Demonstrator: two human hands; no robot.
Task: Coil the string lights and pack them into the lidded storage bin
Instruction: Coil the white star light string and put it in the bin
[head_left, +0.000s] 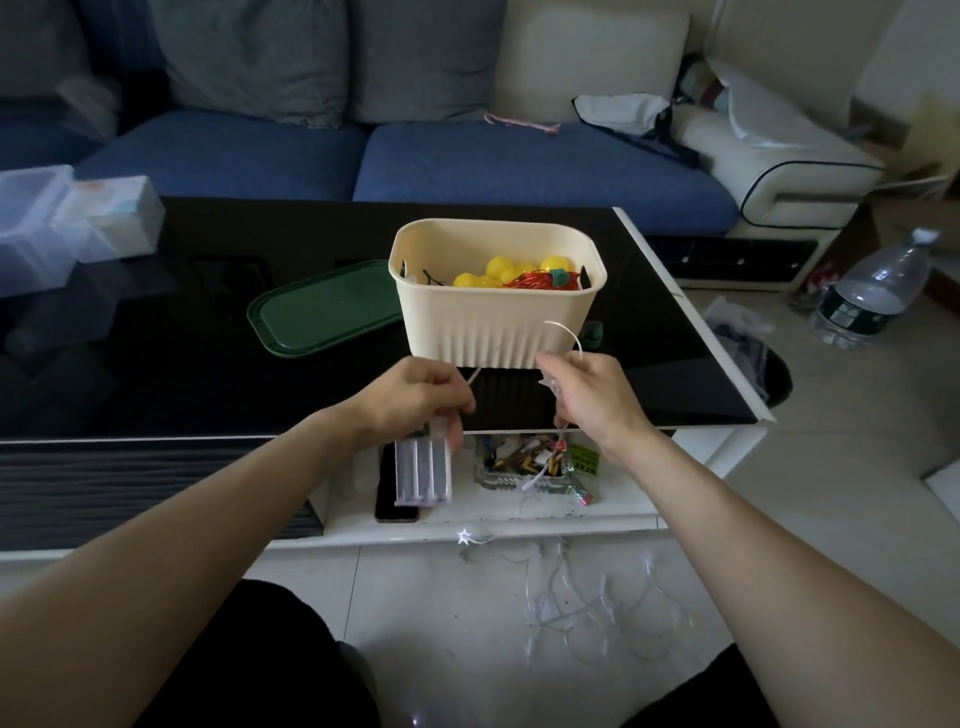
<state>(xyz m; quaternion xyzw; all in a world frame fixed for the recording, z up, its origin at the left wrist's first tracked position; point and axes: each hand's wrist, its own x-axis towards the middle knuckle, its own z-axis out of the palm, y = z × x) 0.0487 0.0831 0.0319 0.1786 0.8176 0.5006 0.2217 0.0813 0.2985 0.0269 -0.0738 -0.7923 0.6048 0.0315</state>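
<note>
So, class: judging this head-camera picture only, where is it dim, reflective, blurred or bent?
Head view: dim overall, and the sofa is darkest; the glossy black tabletop mirrors the clear boxes; those boxes look smeared; wide-angle bending curves the table's white edge; the clear string lights on the floor barely show against pale tiles.

A long sofa with deep blue seat cushions (493, 161) and grey back pillows (249, 57) runs across the back, ending on the right in a cream leather armrest (795, 182) piled with white cloth. In front of it stands a glossy black glass-topped counter (156, 338) with a white frame and an open white lower shelf (467, 514). The floor is pale glazed tile (857, 426); a large clear plastic water bottle (872, 291) lies on it at the right. The light is dim and soft.
</note>
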